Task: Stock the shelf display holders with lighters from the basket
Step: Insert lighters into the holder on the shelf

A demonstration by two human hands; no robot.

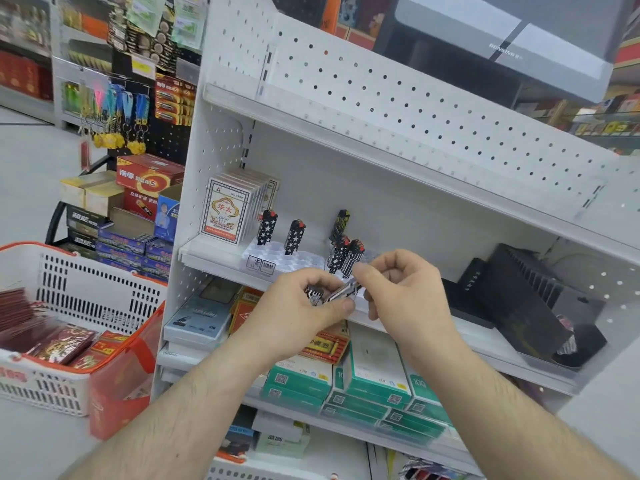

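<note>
While both hands meet, lighter [341, 292] pinched between left grip [304, 306], right grip [398, 289]

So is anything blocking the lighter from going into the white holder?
Nothing visible does. Both hands hold the lighter just in front of the white holder, whose near slots are open; standing lighters fill only a few.
</note>
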